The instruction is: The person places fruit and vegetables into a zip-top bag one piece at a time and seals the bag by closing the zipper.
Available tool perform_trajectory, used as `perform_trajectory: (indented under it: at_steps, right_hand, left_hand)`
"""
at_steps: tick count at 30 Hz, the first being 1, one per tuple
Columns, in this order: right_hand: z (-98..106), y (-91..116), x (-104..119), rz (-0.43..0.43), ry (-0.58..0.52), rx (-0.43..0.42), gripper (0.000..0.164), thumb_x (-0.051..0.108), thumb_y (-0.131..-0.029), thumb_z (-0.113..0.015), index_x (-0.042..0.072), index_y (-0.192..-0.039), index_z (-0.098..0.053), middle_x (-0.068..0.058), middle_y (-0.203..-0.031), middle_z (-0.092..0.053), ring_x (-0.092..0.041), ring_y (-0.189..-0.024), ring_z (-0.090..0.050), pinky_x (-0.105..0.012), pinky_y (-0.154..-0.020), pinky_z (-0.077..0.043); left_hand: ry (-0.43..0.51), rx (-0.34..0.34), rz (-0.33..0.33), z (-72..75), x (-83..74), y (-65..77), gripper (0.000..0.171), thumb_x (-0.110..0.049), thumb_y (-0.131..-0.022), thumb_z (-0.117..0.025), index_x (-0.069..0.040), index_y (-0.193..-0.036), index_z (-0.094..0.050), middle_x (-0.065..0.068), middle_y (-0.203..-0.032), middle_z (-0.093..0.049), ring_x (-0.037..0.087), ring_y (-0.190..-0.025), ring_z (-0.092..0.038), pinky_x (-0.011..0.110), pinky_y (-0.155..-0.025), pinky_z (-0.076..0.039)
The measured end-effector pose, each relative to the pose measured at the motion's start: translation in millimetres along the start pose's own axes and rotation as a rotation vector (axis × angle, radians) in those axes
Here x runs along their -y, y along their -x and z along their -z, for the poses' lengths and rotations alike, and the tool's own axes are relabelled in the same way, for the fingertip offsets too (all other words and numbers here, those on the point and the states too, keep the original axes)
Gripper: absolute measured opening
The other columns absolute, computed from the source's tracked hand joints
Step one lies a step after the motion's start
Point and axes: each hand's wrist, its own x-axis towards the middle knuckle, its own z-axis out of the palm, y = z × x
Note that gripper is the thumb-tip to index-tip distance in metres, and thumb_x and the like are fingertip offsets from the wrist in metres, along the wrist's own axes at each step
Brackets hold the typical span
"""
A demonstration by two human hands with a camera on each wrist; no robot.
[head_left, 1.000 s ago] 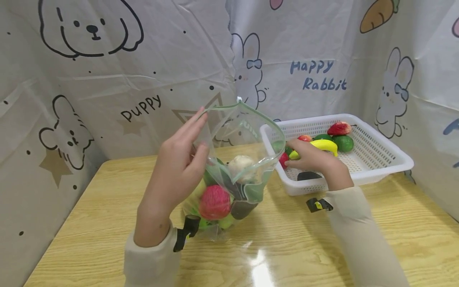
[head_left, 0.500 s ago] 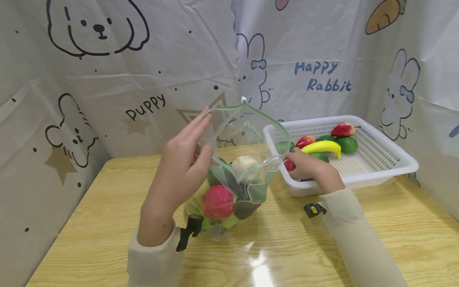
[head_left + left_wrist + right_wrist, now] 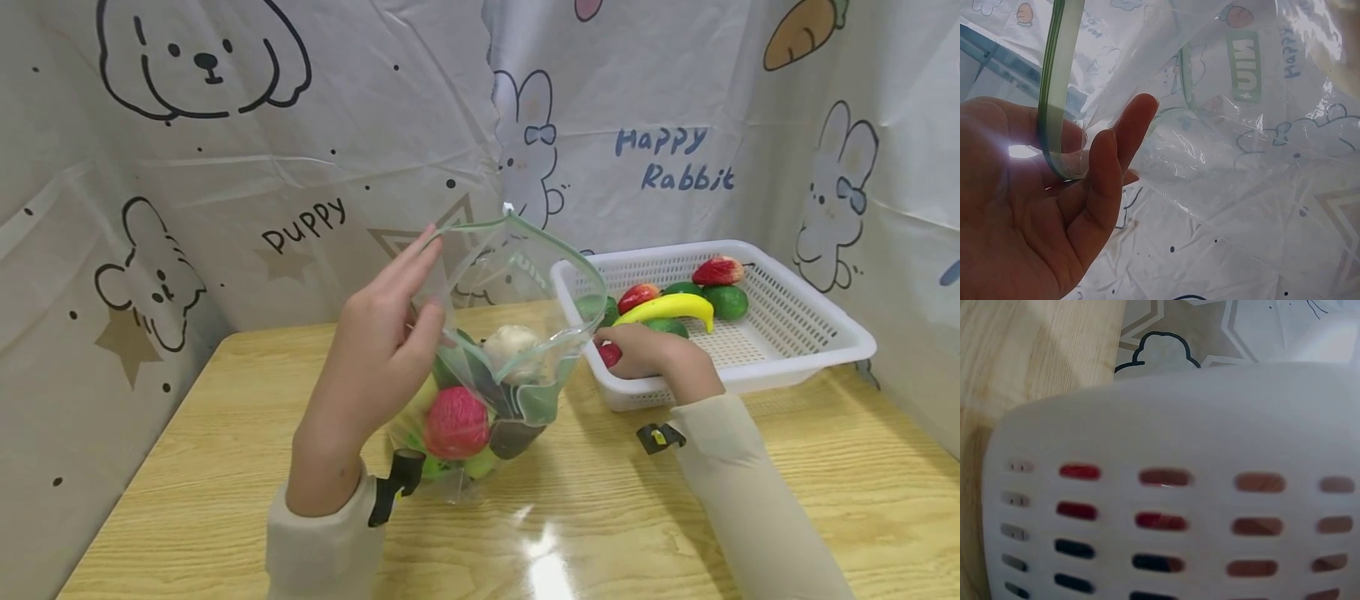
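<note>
My left hand (image 3: 371, 367) holds the rim of a clear zip bag (image 3: 457, 287) on the table, its mouth spread wide. The left wrist view shows the bag's green zip strip (image 3: 1054, 75) running between the fingers. Inside the bag are a pink-red round fruit (image 3: 456, 423), a whitish bulb-like piece (image 3: 513, 348) and several green and dark pieces. My right hand (image 3: 637, 352) reaches into the near left corner of a white basket (image 3: 806, 362), fingers curled at a small red fruit (image 3: 610, 356). The basket wall (image 3: 1166, 412) mostly hides that hand in the right wrist view.
In the basket also lie a yellow banana (image 3: 667, 308), a red mango-like fruit (image 3: 717, 271), a red-yellow fruit (image 3: 639, 296) and several green pieces. Printed cloth (image 3: 300, 150) stands around the back of the wooden table (image 3: 225, 467).
My right hand has moved lower in the basket's near left corner, and the red fruit has shifted with it. The left hand and bag hold their places.
</note>
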Motion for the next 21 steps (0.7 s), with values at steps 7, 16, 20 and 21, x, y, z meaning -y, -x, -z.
perform_trajectory:
  at_steps: [7, 16, 20, 21]
  right_hand:
    - [2, 2, 1, 0.007, 0.008, 0.001, 0.044, 0.005, -0.082, -0.057, 0.005, -0.126, -0.054, -0.017, -0.113, -0.063, -0.027, -0.096, -0.053, -0.052, -0.091, -0.046]
    - [8, 9, 6, -0.029, -0.051, -0.038, 0.046, 0.012, -0.082, -0.063, 0.009, -0.126, -0.053, -0.013, -0.111, -0.061, -0.027, -0.094, -0.052, -0.047, -0.088, -0.049]
    - [13, 13, 11, -0.008, -0.081, -0.082, 0.054, 0.012, -0.082, -0.065, 0.007, -0.133, -0.049, -0.016, -0.117, -0.06, -0.029, -0.095, -0.052, -0.05, -0.09, -0.049]
    - [14, 14, 12, 0.001, -0.085, -0.095, 0.056, 0.013, -0.082, -0.065, 0.006, -0.135, -0.047, -0.018, -0.12, -0.06, -0.029, -0.095, -0.052, -0.052, -0.091, -0.049]
  left_hand:
    - [-0.005, -0.001, 0.0, 0.1, -0.2, 0.1, 0.05, -0.005, -0.09, -0.042, -0.01, -0.14, -0.043, -0.002, -0.15, -0.038, 0.011, -0.035, -0.026, 0.024, -0.033, -0.028]
    - [-0.008, -0.002, 0.001, -0.2, -0.5, -0.2, 0.05, -0.005, -0.09, -0.042, -0.01, -0.14, -0.043, -0.001, -0.15, -0.039, 0.011, -0.034, -0.026, 0.024, -0.032, -0.028]
    - [-0.009, -0.003, 0.003, -0.5, -0.2, -0.2, 0.05, -0.005, -0.09, -0.042, -0.011, -0.14, -0.043, -0.001, -0.15, -0.039, 0.011, -0.035, -0.027, 0.024, -0.032, -0.029]
    - [-0.01, -0.004, 0.004, -0.5, -0.1, -0.2, 0.05, -0.005, -0.09, -0.042, -0.011, -0.14, -0.043, -0.001, -0.15, -0.039, 0.011, -0.035, -0.027, 0.024, -0.032, -0.028]
